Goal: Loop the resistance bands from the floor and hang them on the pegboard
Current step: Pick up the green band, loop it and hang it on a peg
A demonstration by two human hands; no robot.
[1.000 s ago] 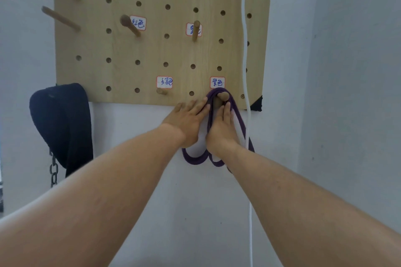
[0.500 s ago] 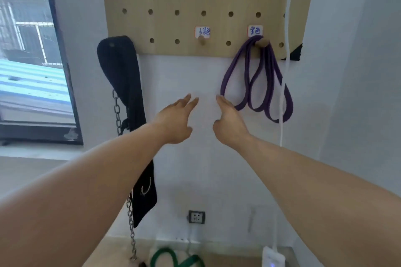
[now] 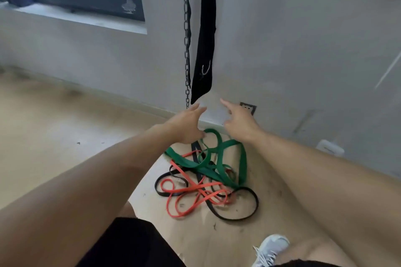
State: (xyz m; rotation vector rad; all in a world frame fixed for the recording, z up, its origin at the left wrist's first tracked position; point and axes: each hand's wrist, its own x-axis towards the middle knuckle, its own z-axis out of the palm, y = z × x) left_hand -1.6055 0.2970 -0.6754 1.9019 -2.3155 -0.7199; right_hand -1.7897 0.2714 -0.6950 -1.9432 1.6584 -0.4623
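Both hands are reaching forward with fingers spread, holding nothing: left hand [image 3: 186, 124] at 12 o'clock, right hand [image 3: 239, 122] beside it toward 1 o'clock. Below them, green band [image 3: 219, 166], red band [image 3: 191, 196] and black band [image 3: 243, 210] are lying tangled on the floor [image 3: 54, 136].

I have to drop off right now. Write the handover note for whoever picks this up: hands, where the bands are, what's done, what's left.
Left hand: open, holding nothing, reaching down above the pile.
Right hand: open, empty, beside it.
On the floor by the wall, tangled together: green band, red band, black band.
Done: none of these three is picked up; the pegboard is out of view.
Left: untangle each, loop it, hang it on the pegboard. Green lies on top and nearest the hands, so probably start there.
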